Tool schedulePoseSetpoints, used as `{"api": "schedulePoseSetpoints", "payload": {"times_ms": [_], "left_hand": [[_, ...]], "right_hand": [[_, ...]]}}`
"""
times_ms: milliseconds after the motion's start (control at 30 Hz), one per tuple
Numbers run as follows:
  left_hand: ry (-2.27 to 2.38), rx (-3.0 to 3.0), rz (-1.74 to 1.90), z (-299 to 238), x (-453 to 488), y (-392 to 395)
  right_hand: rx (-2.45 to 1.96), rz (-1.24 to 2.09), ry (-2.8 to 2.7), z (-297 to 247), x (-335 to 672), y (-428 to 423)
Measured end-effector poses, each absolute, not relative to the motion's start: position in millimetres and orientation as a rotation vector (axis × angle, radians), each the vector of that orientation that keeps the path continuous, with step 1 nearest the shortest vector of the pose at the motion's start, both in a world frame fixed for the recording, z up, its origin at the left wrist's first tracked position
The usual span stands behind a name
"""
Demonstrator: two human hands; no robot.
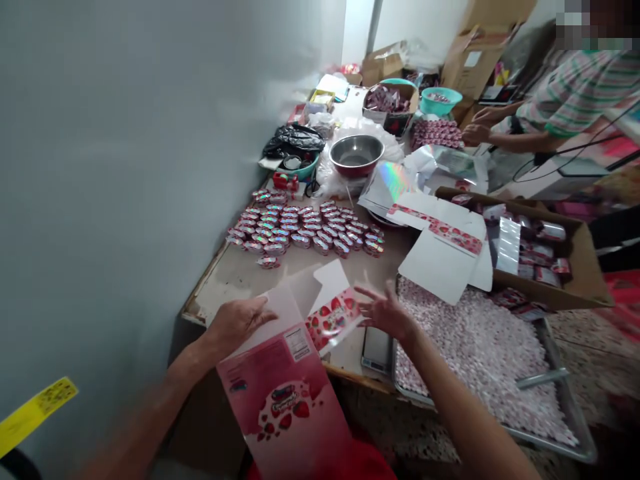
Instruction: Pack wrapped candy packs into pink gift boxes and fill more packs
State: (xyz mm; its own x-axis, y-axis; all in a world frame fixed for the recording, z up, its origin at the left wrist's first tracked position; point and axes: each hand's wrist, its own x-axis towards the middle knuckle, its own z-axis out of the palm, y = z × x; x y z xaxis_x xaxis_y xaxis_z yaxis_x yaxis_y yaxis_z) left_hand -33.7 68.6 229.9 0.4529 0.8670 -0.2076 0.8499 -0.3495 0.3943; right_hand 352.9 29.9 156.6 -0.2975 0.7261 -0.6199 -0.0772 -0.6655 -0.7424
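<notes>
A pink printed carton (286, 403) with strawberry pictures, unfolded at its upper end, leans over the table's front edge. My left hand (240, 325) is closed on its white inner flap. Beside the strawberry-printed side flap (334, 319) is my right hand (384, 313), fingers spread and slightly blurred; whether they touch the flap I cannot tell. Just behind the carton, many small shiny pink packets (305, 230) stand in rows of stacks. A small scale (376, 350) lies below my right hand, partly hidden.
A metal tray (583, 443) of small pale pieces, with a metal scoop (543, 379), lies right. Behind it are flat cartons (435, 263) and a cardboard box (583, 267) of rolls. A steel bowl (356, 155) stands farther back. A co-worker (565, 100) works at back right.
</notes>
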Motion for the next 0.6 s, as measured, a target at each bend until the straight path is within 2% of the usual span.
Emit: {"api": "schedulePoseSetpoints", "payload": {"times_ms": [100,233,367,500,600], "left_hand": [[1.387,2.308,0.024,201.4,-54.6,75.6],[1.072,2.414,0.111,183.4,-38.7,76.4],[0.806,2.405,0.056,186.0,-33.6,78.3],[0.832,2.252,-0.201,174.7,-43.9,71.2],[0.921,2.104,-0.366,142.2,-35.7,60.0]], "right_hand": [[-1.349,1.854,-0.778,141.3,328.7,23.6],[-1.371,1.555,-1.052,124.0,235.8,27.8],[-1.229,1.635,-1.046,112.8,168.7,33.5],[-1.334,1.534,-0.876,104.0,167.9,32.1],[-1.317,1.537,-0.777,93.2,172.4,46.0]]}}
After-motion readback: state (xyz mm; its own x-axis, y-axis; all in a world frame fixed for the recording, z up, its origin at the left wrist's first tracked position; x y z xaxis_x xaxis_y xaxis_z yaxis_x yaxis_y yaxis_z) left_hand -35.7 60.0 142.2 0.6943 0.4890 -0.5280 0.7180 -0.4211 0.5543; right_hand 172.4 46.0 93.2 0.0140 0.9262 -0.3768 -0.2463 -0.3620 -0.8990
